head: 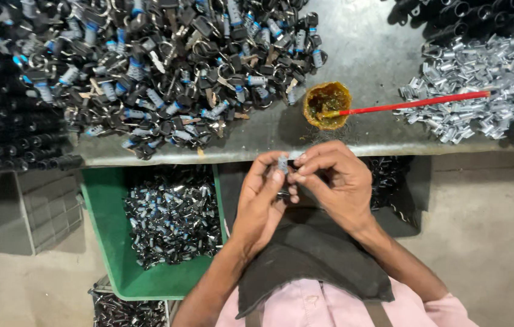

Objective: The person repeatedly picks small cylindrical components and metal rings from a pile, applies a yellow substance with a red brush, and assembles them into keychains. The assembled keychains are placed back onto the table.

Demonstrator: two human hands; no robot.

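Observation:
My left hand [260,200] and my right hand [336,178] meet just below the metal bench's front edge [329,145], above a black cloth [311,257] on my lap. Both pinch a small grey cylinder part [282,163] with dark pieces hanging under it. A large heap of black keys and grey-blue lock cylinders [166,66] covers the bench to the upper left. A small round dish of amber grease [326,104] sits directly beyond my hands, with a red stick [414,104] resting in it.
A pile of shiny silver metal pieces [481,79] lies at the right of the bench, black tubes [469,12] behind it. A green crate [108,242] of assembled parts stands on the floor at left, a grey crate [45,206] beside it. Stacked black tubes [3,121] are at far left.

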